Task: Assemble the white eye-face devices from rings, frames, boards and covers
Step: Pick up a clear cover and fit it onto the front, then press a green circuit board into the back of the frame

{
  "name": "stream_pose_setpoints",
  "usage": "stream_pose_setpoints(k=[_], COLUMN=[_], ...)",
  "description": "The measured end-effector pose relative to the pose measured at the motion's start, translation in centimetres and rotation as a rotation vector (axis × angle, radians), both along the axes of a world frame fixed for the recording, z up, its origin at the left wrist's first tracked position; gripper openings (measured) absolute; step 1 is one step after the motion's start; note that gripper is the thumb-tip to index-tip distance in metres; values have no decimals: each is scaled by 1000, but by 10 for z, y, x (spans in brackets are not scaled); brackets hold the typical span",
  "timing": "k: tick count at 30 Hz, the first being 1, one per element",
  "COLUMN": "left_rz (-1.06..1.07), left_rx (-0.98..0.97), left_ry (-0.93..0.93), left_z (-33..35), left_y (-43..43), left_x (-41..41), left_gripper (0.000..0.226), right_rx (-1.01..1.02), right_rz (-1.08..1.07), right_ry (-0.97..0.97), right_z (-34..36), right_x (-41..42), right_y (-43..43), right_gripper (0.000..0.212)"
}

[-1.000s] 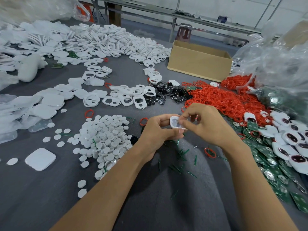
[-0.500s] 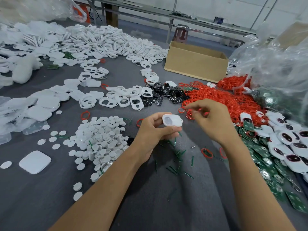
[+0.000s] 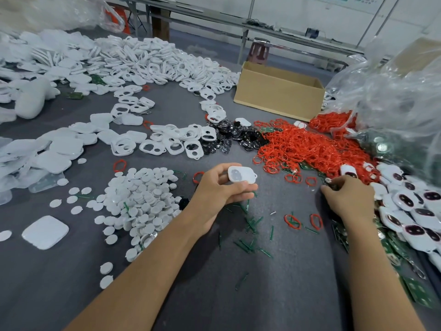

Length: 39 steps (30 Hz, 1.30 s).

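Hands sit well apart now, whereas half a second earlier they were close together over the middle of the grey table (image 3: 238, 295). The right hand (image 3: 349, 199) has left the near edge of the heap of red rings (image 3: 310, 144) and gone out to the right, and it now rests low on the table where loose green boards (image 3: 420, 290) and the pile of finished devices (image 3: 410, 211) with dark eye faces begin. The left hand (image 3: 219, 187) has barely shifted: it is raised above the table just right of the mound of white discs (image 3: 138, 199), and it grips a white shell (image 3: 242, 175) between the thumb on the far side and the curled fingers (image 3: 245, 187) beneath, the two hollows of the shell turned up toward the camera. The right hand's fingers are bent and point left, their tips down at something small and dark at the edge of the pile; whether they pinch it or only touch it cannot be told. Two loose red rings and a scatter of green slivers (image 3: 250, 223) lie on the table between the forearms. White frames (image 3: 171, 144) lie in a row farther back, a patch of black pieces (image 3: 233, 137) beside them, a cardboard box (image 3: 279, 91) behind.
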<state>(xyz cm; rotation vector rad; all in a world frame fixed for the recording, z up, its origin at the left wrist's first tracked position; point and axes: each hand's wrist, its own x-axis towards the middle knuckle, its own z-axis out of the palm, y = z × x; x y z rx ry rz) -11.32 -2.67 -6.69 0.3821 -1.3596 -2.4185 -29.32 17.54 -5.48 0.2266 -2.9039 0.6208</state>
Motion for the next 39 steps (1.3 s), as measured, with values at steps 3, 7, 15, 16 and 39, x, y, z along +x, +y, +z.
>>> stream_pose_setpoints(k=[3, 7, 15, 16, 39], left_rz=[-6, -8, -5, -5, 28], left_rx=[-22, -38, -38, -40, 16], left_ry=[-4, -10, -16, -15, 20], left_z=[0, 1, 0, -1, -3], left_y=[0, 0, 0, -1, -3], left_x=[0, 0, -1, -1, -4], left_gripper=[37, 36, 36, 36, 34], right_rx=[-1, -41, -371, -364, -418], right_rz=[-56, -96, 6, 43, 719], right_ry=[54, 122, 14, -4, -237], right_z=[-3, -5, 4, 6, 20], right_x=[-2, -2, 3, 3, 43], right_y=[0, -1, -8, -9, -57], right_gripper=[31, 30, 30, 30, 37])
